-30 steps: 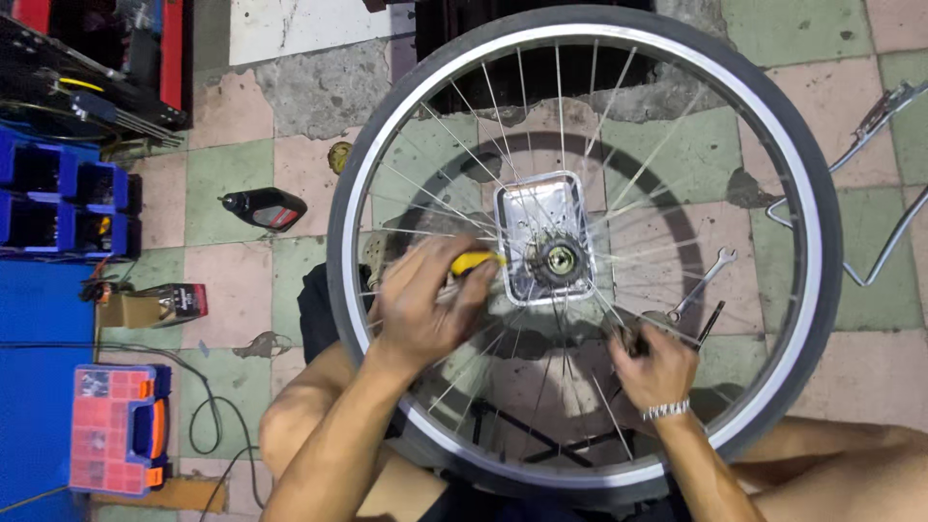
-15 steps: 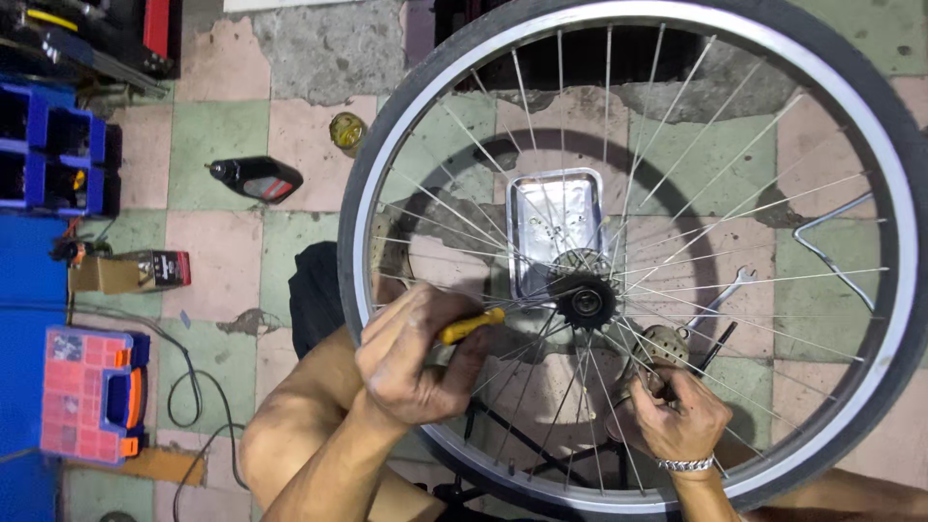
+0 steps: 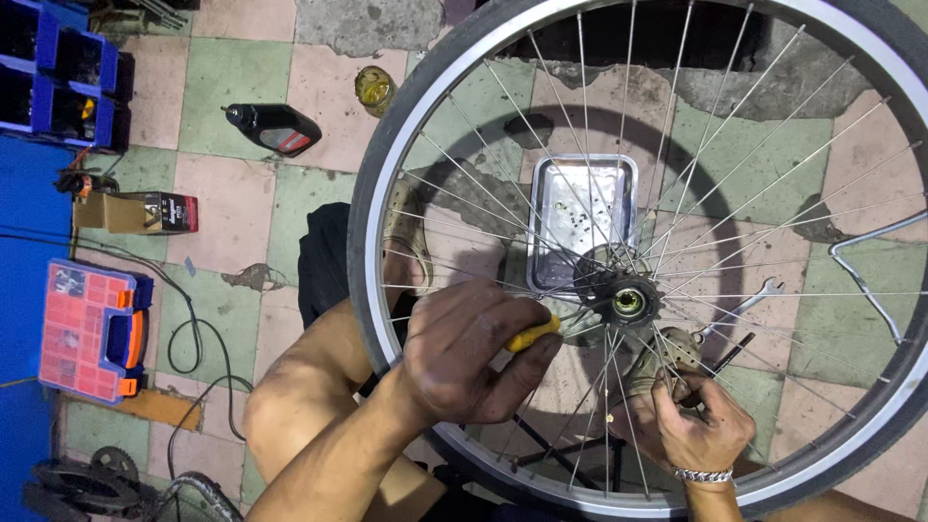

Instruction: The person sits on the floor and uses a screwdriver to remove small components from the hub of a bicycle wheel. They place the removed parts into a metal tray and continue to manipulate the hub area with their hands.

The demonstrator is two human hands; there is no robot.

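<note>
Two hands were at one bicycle wheel (image 3: 387, 251) held over the person's knees. The left hand (image 3: 474, 358) was clamped on a yellow-handled tool (image 3: 534, 334) aimed at the hub (image 3: 626, 298); the right hand (image 3: 698, 425) pinched a small metal part among the spokes. Behind the spokes lay one steel tray (image 3: 585, 217) and one wrench (image 3: 742, 306) on the tiled floor. Farther left sat one orange parts case (image 3: 92, 329) and one black bottle (image 3: 275, 126).

Worn floor (image 3: 242, 208) of pale green and pink square tiles, chipped and stained, with a rough grey cement patch (image 3: 362, 24) far above the left hand (image 3: 474, 353). Well left of that hand, a blue surface (image 3: 24, 261) along the edge. Dim, even light, with soft shadows on the tiles above the right hand (image 3: 696, 425).
</note>
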